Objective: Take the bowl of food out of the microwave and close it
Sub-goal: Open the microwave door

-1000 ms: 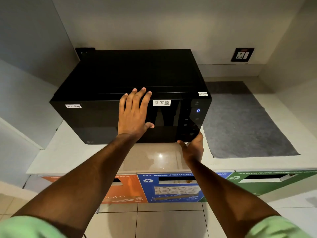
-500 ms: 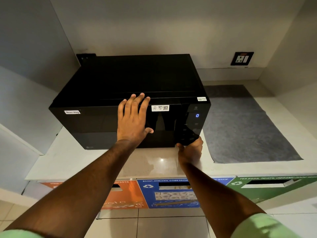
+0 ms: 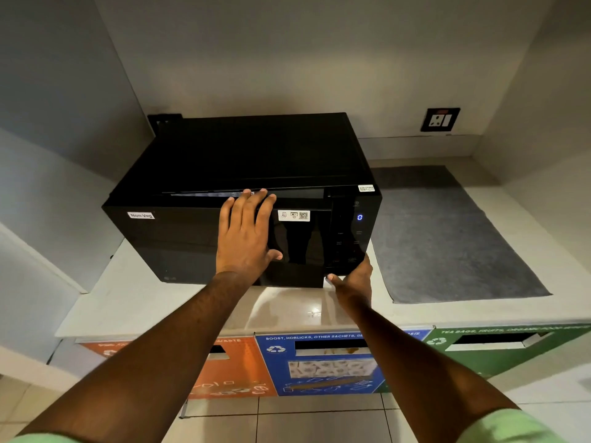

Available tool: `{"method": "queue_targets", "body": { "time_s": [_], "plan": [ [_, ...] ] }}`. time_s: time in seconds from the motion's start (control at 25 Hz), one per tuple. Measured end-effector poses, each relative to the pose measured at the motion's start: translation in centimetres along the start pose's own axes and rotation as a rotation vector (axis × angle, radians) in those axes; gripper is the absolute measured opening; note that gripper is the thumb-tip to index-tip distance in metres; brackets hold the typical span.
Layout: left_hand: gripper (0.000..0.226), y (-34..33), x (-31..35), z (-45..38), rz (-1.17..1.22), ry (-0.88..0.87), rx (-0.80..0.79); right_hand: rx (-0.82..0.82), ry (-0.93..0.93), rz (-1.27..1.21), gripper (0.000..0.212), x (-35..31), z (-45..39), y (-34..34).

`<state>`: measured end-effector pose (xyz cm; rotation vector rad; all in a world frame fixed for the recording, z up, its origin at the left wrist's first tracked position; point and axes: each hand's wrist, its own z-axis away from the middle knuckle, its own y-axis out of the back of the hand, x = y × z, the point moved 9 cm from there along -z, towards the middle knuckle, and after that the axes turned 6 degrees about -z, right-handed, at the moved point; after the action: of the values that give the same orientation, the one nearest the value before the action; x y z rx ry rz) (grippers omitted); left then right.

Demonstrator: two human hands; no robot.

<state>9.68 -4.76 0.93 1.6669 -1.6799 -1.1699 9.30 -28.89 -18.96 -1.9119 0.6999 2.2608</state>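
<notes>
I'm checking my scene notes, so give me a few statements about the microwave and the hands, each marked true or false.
1. The left hand lies flat on the microwave door. True.
2. The right hand is at the microwave's lower right corner. True.
3. A bowl sits on the grey mat. False: the mat is bare.
4. The display shows a blue 0. True.
5. The door label reads "Veg". False: it reads "Non-Veg".
</notes>
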Motion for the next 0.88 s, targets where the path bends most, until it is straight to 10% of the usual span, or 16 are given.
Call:
{"method": "queue_targets", "body": {
  "time_s": [0.6, 0.88],
  "plan": [
    [0.127, 3.4, -1.6, 5.7, 0.122, -0.161, 0.104, 0.023, -0.096, 0.161, 0.072, 0.2, 3.9, -0.2],
    [0.076, 6.1, -4.3, 10.2, 0.432, -0.177, 0.162, -0.002, -0.078, 0.212, 0.071, 0.1, 5.3, -0.3]
  ]
}}
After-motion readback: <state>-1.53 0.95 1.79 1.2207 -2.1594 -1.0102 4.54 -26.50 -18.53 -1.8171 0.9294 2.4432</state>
